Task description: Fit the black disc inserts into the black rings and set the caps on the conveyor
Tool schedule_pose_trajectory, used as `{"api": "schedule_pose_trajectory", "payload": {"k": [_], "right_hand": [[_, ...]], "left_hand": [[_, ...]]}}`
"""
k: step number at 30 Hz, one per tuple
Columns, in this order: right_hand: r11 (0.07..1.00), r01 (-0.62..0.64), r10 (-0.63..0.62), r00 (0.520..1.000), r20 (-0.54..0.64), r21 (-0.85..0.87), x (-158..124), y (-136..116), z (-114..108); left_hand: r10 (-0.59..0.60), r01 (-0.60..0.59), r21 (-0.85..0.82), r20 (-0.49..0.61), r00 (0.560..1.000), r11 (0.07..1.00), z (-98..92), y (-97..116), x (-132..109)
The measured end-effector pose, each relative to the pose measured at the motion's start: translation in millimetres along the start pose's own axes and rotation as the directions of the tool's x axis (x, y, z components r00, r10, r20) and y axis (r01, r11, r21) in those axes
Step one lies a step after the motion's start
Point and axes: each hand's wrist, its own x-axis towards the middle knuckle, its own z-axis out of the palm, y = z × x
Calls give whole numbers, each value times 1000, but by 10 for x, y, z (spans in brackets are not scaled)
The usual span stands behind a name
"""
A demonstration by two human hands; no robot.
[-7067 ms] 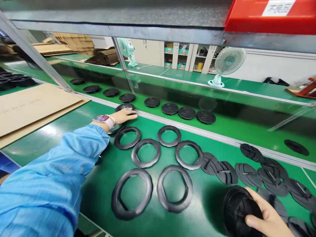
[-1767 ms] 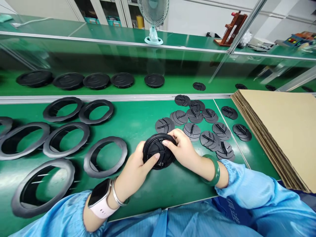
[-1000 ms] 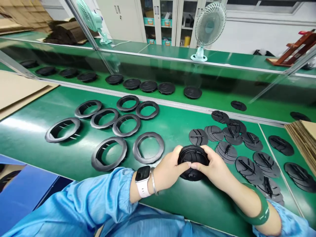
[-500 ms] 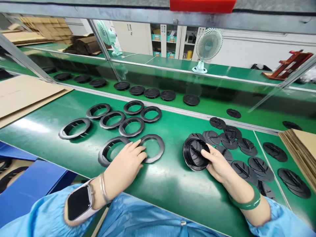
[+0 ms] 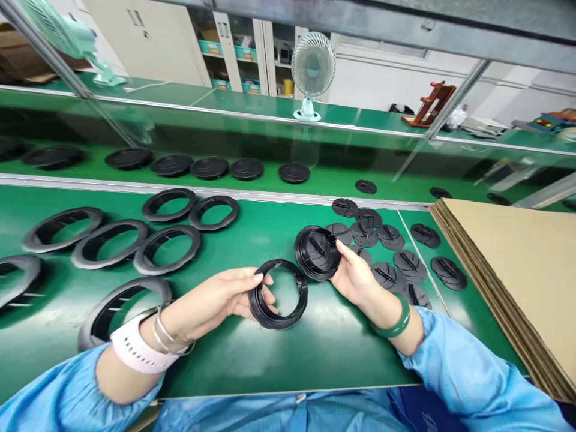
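Raised black ring (image 5: 302, 300) off bench (image 5: 252, 372) within past half second. Gripping it by left edge in left hand (image 5: 225, 294), thumb over rim, fingertips showing inside opening. Clasping round black cup (image 5: 301, 259) from right side in right hand (image 5: 355, 279), with ridged disc (image 5: 317, 249) inside. Holding both above bench, cup just beside ring, with hands apart. To left on bench, more black rings (image 5: 159, 268); to right, overlapping loose discs (image 5: 410, 267) near cardboard stack (image 5: 508, 270). Behind metal rail (image 5: 252, 195), row of black lids (image 5: 209, 168); farther back, pale green fan (image 5: 314, 64).
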Motion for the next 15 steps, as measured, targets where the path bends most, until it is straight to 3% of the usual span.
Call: {"api": "schedule_pose_trajectory", "payload": {"k": [6, 10, 13, 15], "right_hand": [[999, 37, -37, 999, 1, -25, -112, -114, 23], [955, 184, -187, 982, 7, -232, 164, -479, 90], [762, 406, -438, 897, 60, -504, 659, -880, 115], [496, 513, -634, 765, 111, -701, 1003, -1116, 129]], "left_hand": [[101, -100, -8, 59, 993, 995, 81, -171, 227], [149, -152, 14, 129, 980, 988, 127, -302, 323], [121, -134, 73, 153, 981, 988, 107, -335, 334], [128, -147, 82, 201, 971, 986, 63, -331, 325]]}}
